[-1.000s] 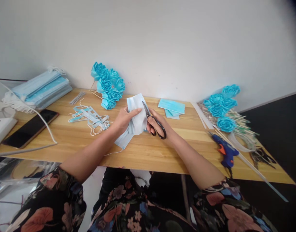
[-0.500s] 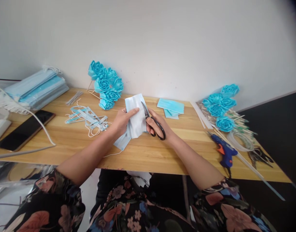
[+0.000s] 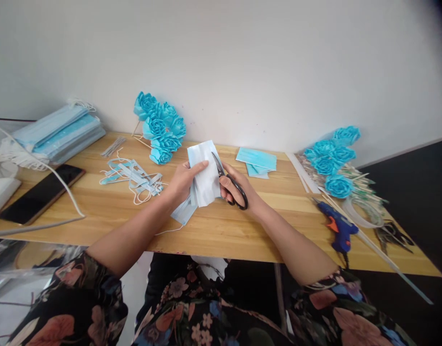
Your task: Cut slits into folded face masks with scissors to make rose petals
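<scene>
Over the middle of the table, the left hand pinches a mask, thumb across its white face. The right hand has its fingers wrapped round the scissors, blades against the mask's right side (whether they bite, I can't tell). Blue flowers stand behind, near the wall.

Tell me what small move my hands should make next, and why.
Probably snip the sheet near its right edge: your right hand holds the scissors there, pointing away from you, and your left hand grips the opposite side, which should keep it steady.
</scene>
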### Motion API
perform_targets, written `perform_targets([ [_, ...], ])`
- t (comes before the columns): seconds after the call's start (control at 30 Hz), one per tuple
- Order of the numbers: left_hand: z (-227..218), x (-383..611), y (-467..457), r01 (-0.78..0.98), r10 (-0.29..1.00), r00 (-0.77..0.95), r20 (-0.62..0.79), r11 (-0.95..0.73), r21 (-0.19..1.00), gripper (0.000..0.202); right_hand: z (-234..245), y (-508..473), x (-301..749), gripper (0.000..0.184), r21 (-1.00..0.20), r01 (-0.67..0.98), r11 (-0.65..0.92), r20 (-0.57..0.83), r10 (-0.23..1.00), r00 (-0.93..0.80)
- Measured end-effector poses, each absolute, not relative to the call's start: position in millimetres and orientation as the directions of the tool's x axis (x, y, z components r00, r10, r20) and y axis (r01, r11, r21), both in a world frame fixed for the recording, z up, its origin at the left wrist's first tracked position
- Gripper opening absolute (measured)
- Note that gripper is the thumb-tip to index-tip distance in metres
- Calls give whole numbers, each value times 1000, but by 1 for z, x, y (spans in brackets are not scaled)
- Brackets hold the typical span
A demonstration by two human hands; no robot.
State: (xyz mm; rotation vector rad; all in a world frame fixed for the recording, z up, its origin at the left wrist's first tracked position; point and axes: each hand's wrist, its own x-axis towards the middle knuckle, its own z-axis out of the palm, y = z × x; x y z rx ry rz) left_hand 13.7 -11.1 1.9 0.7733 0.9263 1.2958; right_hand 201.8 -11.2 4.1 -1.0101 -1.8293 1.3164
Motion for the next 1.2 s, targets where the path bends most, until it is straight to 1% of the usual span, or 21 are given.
perform_targets([
  [0.47, 1, 12, -10, -443, 993, 30, -118, 119, 888, 51, 2, -11, 201, 91, -964, 204, 170, 58, 885, -461],
  [0.93, -1, 12, -9, -437, 993, 27, -116, 116, 892, 50, 4, -12, 200, 86, -958, 230, 169, 48, 890, -454],
  [1.07, -2, 12, -8, -432, 999, -6, -46, 39, 901, 55, 7, -12, 200, 84, -950, 253, 183, 53, 893, -447],
  [1.2, -3, 10, -6, -421, 998, -67, 4, -32, 906, 53, 6, -12, 199, 88, -951, 259, 167, 30, 886, -462],
])
